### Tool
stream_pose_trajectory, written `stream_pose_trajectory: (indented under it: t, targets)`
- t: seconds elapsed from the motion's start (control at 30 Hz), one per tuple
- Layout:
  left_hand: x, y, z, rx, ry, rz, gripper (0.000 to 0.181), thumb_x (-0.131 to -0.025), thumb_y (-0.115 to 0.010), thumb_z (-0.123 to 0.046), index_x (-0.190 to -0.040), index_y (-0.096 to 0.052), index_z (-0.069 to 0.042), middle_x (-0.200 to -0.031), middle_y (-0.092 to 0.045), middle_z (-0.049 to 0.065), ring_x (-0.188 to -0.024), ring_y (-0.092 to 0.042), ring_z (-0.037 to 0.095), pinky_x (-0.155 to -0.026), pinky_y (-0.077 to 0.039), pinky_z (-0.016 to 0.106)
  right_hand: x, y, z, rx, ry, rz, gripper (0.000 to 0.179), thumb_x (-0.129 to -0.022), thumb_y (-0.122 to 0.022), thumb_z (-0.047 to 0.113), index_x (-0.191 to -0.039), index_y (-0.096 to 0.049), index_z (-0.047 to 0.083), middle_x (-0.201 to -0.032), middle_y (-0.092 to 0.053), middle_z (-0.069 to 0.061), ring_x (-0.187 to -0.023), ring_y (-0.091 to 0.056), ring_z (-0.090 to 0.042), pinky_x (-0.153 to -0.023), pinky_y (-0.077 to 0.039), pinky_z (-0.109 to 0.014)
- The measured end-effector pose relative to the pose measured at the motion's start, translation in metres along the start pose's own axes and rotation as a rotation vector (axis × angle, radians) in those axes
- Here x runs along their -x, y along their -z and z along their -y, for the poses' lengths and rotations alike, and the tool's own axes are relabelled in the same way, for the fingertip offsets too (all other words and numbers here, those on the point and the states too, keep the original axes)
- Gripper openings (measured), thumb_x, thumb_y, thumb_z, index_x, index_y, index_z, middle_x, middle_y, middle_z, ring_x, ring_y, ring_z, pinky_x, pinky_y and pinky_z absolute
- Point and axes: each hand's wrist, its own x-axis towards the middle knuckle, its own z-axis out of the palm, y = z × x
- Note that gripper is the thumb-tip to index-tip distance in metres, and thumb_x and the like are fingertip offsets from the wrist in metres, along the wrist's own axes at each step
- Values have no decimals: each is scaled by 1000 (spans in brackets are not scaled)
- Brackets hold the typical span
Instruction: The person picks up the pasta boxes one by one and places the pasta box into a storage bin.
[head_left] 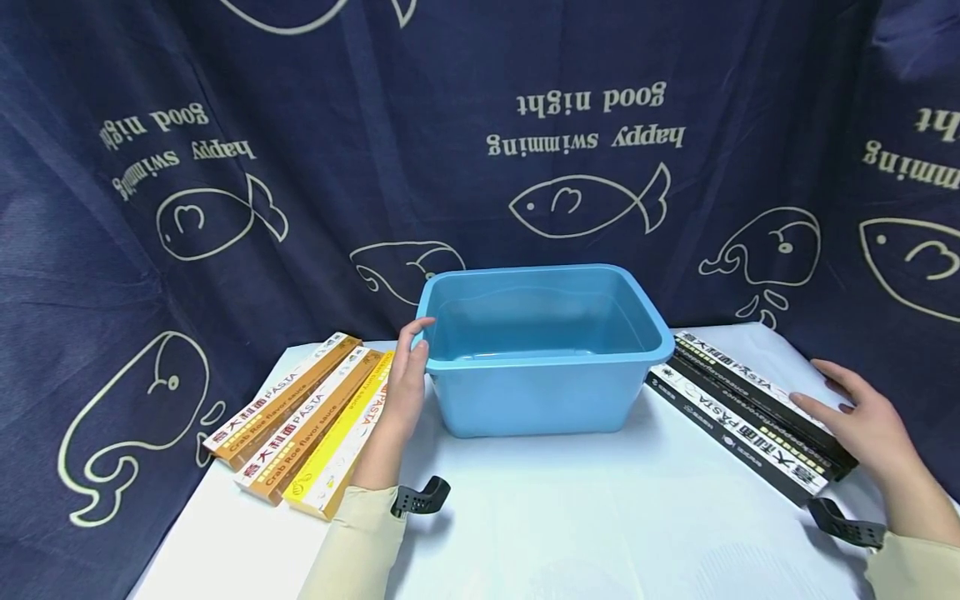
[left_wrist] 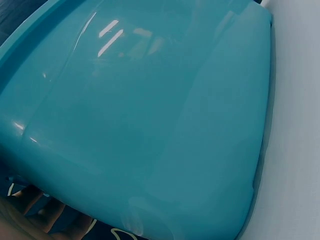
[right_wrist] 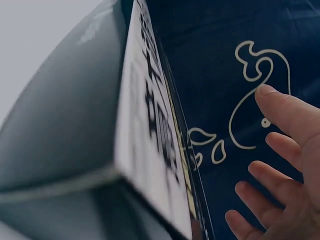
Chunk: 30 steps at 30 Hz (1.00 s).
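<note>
Blue bin (head_left: pixel 532 402) sits on the bench (head_left: pixel 525 517) with boxes either side, left hand (head_left: pixel 407 379) has its grip on the bin's left rim; right hand (head_left: pixel 873 425) looks relaxed to me, fingers spread, holding nothing, just beside the black pasta boxes (head_left: pixel 738 435); two brown pasta boxes (head_left: pixel 318 422) and a yellow one (head_left: pixel 347 442) lie slanted by the left forearm, navy curtain (head_left: pixel 450 158) behind
</note>
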Motion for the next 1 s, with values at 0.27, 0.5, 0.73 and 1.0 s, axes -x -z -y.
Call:
stream_pose_trajectory:
  t: [0.27, 0.5, 0.73, 1.0]
  targets:
    - [1, 1, 2, 17, -5, 3, 45, -102, -32, -42, -144, -42, -28, -163, -29, 0, -150, -27, 23, -121, -23, 59, 2, 4, -14, -36, -46, 59, 83, -97, -61, 40, -158, -17, 5, -158, -20, -36, -139, -22, -61, -110, -21, -72]
    - [0, 0, 0, 28, -14, 8, 45, -102, -32, -40, -144, -42, -27, -163, -29, 2, -151, -26, 24, -121, -22, 59, 3, 3, -25, -32, -4, 110, 87, -96, -63, 39, -156, -15, -2, -159, -13, -37, -138, -18, -66, -104, -21, -78]
    - [0, -1, 0, 33, -17, 4, 44, -103, -32, -40, -143, -43, -26, -161, -31, 0, -150, -28, 23, -121, -23, 57, 4, 4, -35, -45, -12, 130, 89, -96, -63, 40, -157, -13, 0, -161, -10, -33, -140, -14, -64, -105, -19, -77]
    - [1, -1, -1, 25, -16, 2, 44, -103, -32, -40, -144, -42, -27, -162, -31, 0, -150, -28, 23, -121, -23, 58, 5, 3, -46, -24, -34, 133, 89, -96, -63, 41, -157, -13, -2, -157, -15, -39, -140, -16, -61, -114, -14, -71]
